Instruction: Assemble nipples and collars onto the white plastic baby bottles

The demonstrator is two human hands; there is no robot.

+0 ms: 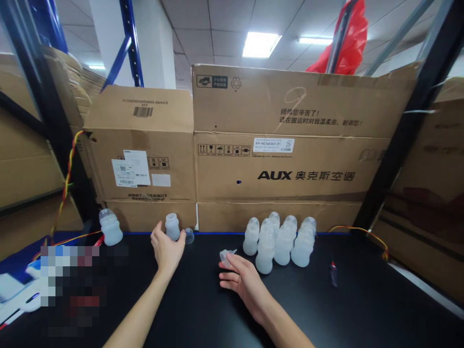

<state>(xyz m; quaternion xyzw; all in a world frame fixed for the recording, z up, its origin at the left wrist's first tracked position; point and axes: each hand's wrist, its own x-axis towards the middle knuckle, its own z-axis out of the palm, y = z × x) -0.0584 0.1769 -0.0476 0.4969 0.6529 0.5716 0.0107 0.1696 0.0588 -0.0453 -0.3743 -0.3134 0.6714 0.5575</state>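
Note:
My left hand (166,249) reaches around a small frosted baby bottle (173,226) that stands upright with its cap off. Thumb and fingers are spread to either side of it, with a gap on the finger side. Right beside the thumb, a clear domed cap (189,236) rests on the black table. Between the thumb and forefinger of my right hand (244,282) is a small translucent nipple-like piece (225,258), its exact shape partly hidden; the other fingers are loosely curled. Several capped baby bottles (266,249) stand in a cluster just beyond that hand.
Another capped bottle (110,227) stands at the far left, near red and yellow wires (68,179). Cardboard boxes (232,188) wall off the back of the black table (203,299). A small dark tool (333,274) lies at the right. Pixelated clutter covers the left front.

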